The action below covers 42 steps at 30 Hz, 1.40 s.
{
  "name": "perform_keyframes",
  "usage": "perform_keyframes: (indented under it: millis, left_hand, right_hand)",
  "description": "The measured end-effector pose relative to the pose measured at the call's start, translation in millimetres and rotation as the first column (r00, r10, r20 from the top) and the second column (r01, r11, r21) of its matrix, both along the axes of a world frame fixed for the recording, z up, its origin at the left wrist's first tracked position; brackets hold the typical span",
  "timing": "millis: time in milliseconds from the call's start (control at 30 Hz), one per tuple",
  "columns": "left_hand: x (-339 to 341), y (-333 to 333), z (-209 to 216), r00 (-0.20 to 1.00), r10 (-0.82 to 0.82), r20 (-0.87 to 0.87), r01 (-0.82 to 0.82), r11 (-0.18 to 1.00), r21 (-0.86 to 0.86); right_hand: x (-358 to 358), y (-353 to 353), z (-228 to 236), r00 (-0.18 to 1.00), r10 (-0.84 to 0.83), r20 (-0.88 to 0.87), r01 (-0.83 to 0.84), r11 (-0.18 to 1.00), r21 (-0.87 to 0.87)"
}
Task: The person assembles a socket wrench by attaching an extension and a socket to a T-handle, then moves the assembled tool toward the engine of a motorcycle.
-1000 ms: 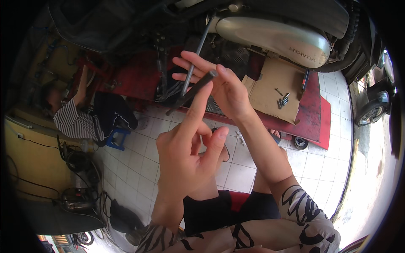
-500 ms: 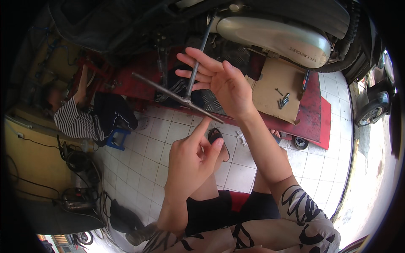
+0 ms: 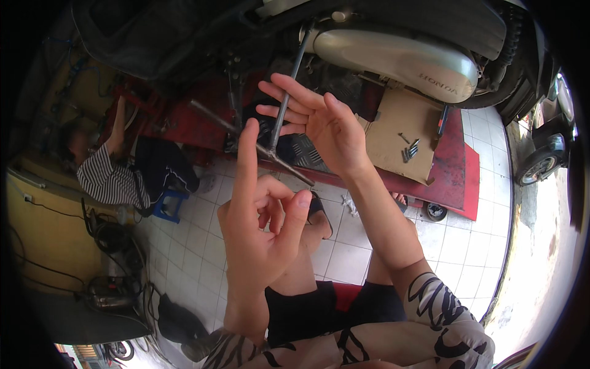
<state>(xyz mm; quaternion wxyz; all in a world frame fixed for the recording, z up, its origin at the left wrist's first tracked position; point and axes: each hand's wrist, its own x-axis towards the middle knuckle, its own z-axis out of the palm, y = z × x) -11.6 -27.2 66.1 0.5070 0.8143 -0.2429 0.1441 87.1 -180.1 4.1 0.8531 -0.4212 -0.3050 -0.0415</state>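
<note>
A long steel T-handle wrench (image 3: 275, 132) slants down from the underside of the motorcycle engine, its crossbar towards me. My right hand (image 3: 335, 126) is open at the shaft, palm showing and fingers apart; the shaft passes across the fingers without a closed grip. Just below the crossbar is my left hand (image 3: 261, 221), its index finger stretched up beside the bar and the other fingers loosely bent, holding nothing. Whether that index finger touches the bar I cannot tell. The wrench's far end meets the bike next to a silver engine cover (image 3: 393, 55).
Several bolts (image 3: 410, 149) lie on a cardboard sheet (image 3: 393, 126) on the red lift platform (image 3: 458, 178). At left a person in a striped shirt (image 3: 110, 181) sits on a blue stool (image 3: 167, 206). Hoses and machinery (image 3: 117, 283) stand at lower left.
My left hand has moved left from the crossbar's near right end, its index finger now pointing up by the left arm. The crossbar has turned slightly; my right hand has barely moved.
</note>
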Motion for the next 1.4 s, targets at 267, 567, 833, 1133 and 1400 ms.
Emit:
perform_keyframes:
  millis: [267, 567, 833, 1133, 1400]
  left_hand:
    - [-13, 5, -21, 0.979, 0.109, -0.172, -0.089, 0.989, 0.122]
    - [-8, -5, -7, 0.975, -0.157, -0.157, 0.182, 0.970, 0.160]
    - [2, 1, 1, 1.000, -0.025, -0.004, 0.025, 1.000, -0.018]
    - [-5, 7, -23, 0.957, 0.038, -0.288, 0.004, 0.990, 0.143]
    - [-6, 5, -15, 0.958, -0.225, -0.177, 0.255, 0.951, 0.174]
  right_hand:
    - [1, 2, 1, 1.000, -0.011, 0.014, 0.011, 1.000, -0.004]
    - [2, -2, -2, 1.000, -0.009, -0.018, 0.009, 1.000, 0.009]
    - [0, -4, 2, 0.999, -0.036, -0.002, 0.036, 0.999, 0.003]
    - [5, -2, -1, 0.999, -0.032, -0.003, 0.032, 0.999, 0.007]
    - [8, 1, -4, 0.999, -0.040, -0.006, 0.041, 0.999, 0.006]
